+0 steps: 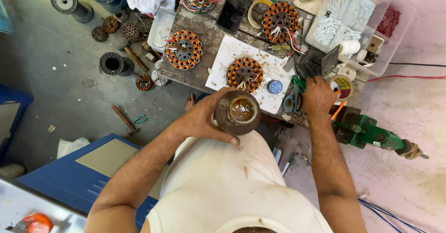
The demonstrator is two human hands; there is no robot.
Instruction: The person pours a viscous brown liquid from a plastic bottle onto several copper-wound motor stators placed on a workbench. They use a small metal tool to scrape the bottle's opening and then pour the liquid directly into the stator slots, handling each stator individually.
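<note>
My left hand (202,117) grips an open brown jar (238,112) with amber liquid inside, held in front of my chest above the bench edge. My right hand (318,96) rests on the bench's right end, fingers curled down beside blue-handled scissors (290,102) and a roll of tape (343,86); whether it holds anything is hidden. Just beyond the jar, a copper-wound motor stator (245,73) lies on a white sheet of paper (227,52), with a small blue lid (274,86) next to it.
Two more stators (184,50) (280,21), a dark phone (234,7) and a clear bin (385,47) of white sleeves sit on the wooden bench. A green winding tool (367,131) juts out at right. Spools (111,64) and a hammer (124,119) lie on the floor; blue cabinet (69,177) at left.
</note>
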